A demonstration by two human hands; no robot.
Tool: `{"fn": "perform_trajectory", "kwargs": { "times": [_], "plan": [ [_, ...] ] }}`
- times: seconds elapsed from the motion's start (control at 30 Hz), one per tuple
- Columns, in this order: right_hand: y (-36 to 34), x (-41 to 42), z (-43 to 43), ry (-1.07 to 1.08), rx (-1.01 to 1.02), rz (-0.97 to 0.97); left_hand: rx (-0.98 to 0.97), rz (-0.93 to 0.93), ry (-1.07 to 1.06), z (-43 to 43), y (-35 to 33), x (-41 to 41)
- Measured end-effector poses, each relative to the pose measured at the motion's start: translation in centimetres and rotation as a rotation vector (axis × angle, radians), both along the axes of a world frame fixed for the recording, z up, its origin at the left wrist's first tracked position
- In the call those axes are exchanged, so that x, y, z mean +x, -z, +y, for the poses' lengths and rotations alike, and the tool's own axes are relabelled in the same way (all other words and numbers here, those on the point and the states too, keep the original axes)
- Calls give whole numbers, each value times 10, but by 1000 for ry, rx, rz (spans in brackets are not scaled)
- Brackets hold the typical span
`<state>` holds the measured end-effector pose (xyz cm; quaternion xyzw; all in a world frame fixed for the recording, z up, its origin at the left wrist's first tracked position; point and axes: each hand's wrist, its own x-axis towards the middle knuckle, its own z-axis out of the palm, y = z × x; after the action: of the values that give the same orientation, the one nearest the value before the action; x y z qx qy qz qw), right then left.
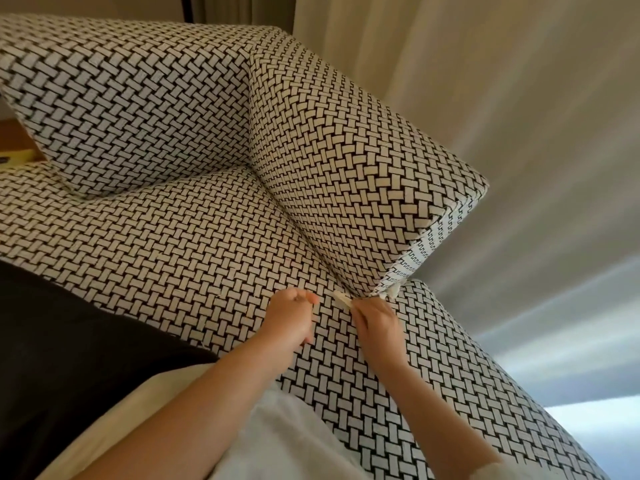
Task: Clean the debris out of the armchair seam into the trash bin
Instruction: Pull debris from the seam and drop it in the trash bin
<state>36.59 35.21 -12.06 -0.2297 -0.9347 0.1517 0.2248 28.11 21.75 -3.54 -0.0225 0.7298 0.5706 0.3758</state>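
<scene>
The armchair is covered in black-and-white basket-weave fabric. Its seam runs between the seat cushion and the right armrest. At the seam's near end, my right hand pinches a small pale scrap of debris. A second pale bit sticks out under the armrest's front corner. My left hand rests on the seat just left of it, fingers curled in a loose fist, holding nothing that I can see. No trash bin is in view.
A back cushion leans at the rear left. Pale curtains hang right of the chair. A wooden surface with a yellow item shows at the far left edge. Dark and beige cloth lies at lower left.
</scene>
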Motion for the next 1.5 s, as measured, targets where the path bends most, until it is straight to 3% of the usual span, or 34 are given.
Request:
{"fn": "perform_trajectory", "kwargs": {
  "times": [0.1, 0.2, 0.37, 0.5, 0.6, 0.67, 0.77, 0.93, 1.07, 1.2, 1.5],
  "plan": [
    [-13, -1, -11, 16, -199, 112, 19, 9, -41, 9, -11, 5],
    [-33, 0, -26, 56, -457, 123, -4, 20, 66, 9, -11, 9],
    [-56, 1, -56, -161, -636, 88, 10, 135, 230, -4, 4, 1],
    [-50, 3, -45, -172, -492, 40, -101, 243, 273, -13, 12, -7],
    [-40, 8, -7, 157, -404, -79, -104, 256, 311, -14, 14, -8],
    [-31, 13, 19, 367, -316, -296, -97, 263, 350, -14, 13, -7],
    [-26, 13, 40, 507, -297, -515, -86, 258, 375, -14, 14, -8],
    [-19, -10, 61, 447, -211, -675, -89, 262, 364, -16, 11, -8],
    [-15, -22, 77, 383, -318, -802, -92, 257, 336, -18, 10, -12],
    [-17, -25, 88, 321, -324, -775, -90, 245, 339, -16, 10, -11],
    [-8, -8, 95, 315, -330, -444, -64, 233, 333, -16, 11, -16]
  ]
}}
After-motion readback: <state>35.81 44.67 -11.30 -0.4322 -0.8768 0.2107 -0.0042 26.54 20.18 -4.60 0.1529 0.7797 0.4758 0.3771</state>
